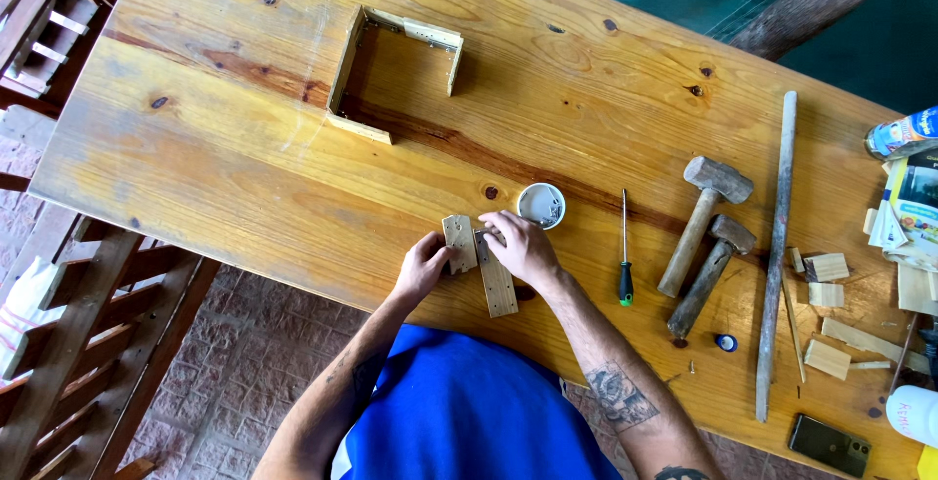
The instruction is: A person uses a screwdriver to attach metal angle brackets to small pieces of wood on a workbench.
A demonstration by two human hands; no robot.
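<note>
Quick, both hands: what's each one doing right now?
Left hand: closed on the short wood block.
Right hand: fingers curled on the longer wood strip.

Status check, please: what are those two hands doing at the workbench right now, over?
Left hand grips short wood block. Right hand pinches at the joint with longer wood strip. White cup close behind; screwdriver to the right, apart.

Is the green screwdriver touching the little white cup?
Apart. The head view shows bare tabletop between the green-handled screwdriver and the white cup of screws.
</note>
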